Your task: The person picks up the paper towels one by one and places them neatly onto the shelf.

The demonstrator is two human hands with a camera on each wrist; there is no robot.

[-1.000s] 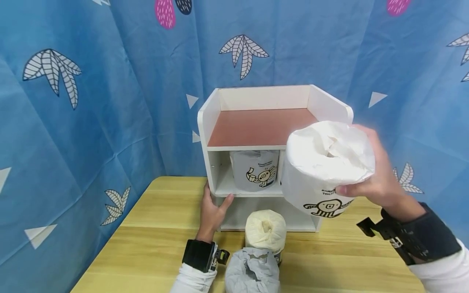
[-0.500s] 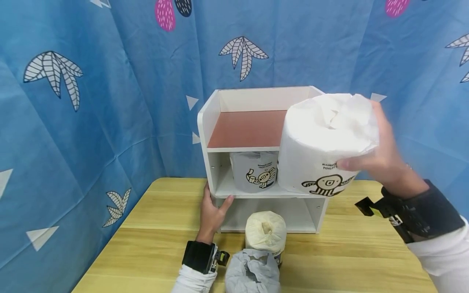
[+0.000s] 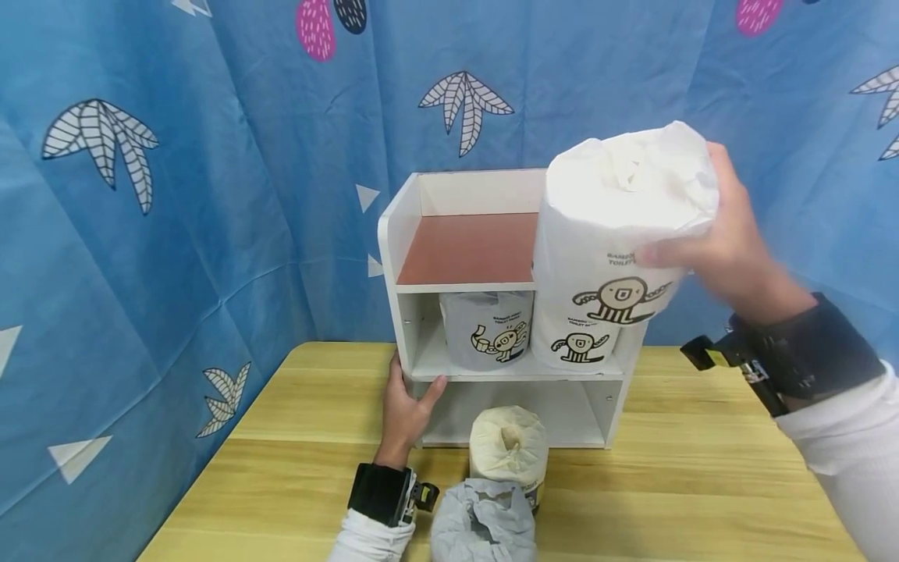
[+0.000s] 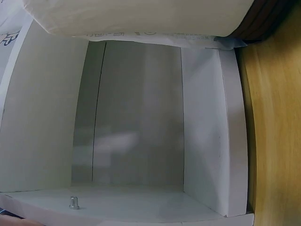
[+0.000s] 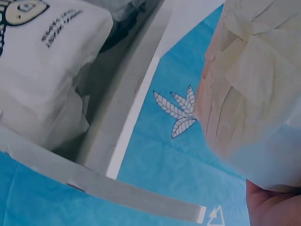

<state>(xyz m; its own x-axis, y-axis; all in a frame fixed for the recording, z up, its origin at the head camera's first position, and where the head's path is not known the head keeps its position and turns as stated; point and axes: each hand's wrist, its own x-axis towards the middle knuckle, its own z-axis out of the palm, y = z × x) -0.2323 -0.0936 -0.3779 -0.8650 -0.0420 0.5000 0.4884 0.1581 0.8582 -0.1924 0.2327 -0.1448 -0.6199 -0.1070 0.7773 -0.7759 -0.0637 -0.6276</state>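
Wrapped toilet roll (image 3: 621,226) — white paper with a cartoon print — is up in the air at the right front corner of the white shelf unit (image 3: 407,234), level with its top tier and hiding the unit's right wall. The right hand (image 3: 723,242) grips it from the right side, thumb across the printed face, fingers curled round the far side. In the right wrist view the crumpled wrapper of that roll (image 5: 249,80) fills the right of the picture, and the shelf's white edge (image 5: 136,103) runs past on the left.

Largest of all is the blue curtain (image 3: 175,195) with leaf prints, hanging behind and to both sides. In front of it lies the wooden surface (image 3: 667,492), which carries the shelf unit. The unit's top tier has a brown floor (image 3: 467,248). On its middle tier stand two more wrapped rolls side by side — a grey one (image 3: 486,328) on the left and a white one (image 3: 576,343) on the right, partly behind the held roll. The bottom compartment (image 4: 141,117) shows bare white walls in the left wrist view.

Near the front edge of the surface stands a cream roll (image 3: 509,449), and just nearer still a grey wrapped roll (image 3: 483,519), the two touching.

The left hand (image 3: 407,406) rests against the unit's lower left upright, fingers straight along the far side and thumb at the edge of the middle tier.
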